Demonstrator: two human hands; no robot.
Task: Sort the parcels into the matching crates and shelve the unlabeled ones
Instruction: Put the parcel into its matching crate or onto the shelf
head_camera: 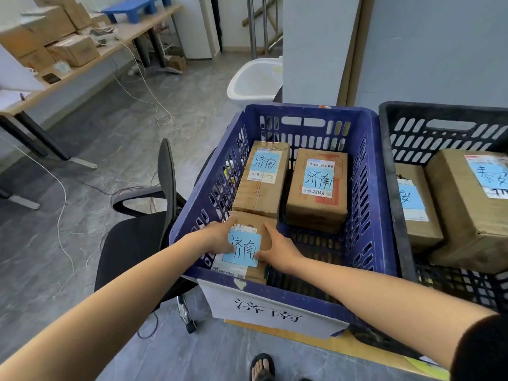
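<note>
Left hand (217, 237), right hand (277, 251) bare. 2 forearms bare, wrist to elbow. Black short sleeve (483, 350) on right upper arm, plain fabric, curved hem. Left arm bare to frame edge. 1 foot (261, 365) at bottom edge in black flip-flop (262, 356), toes exposed.

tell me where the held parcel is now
Head view: the parcel is in the blue crate's near-left corner, gripped between left hand and right hand, a second parcel just behind.
</note>
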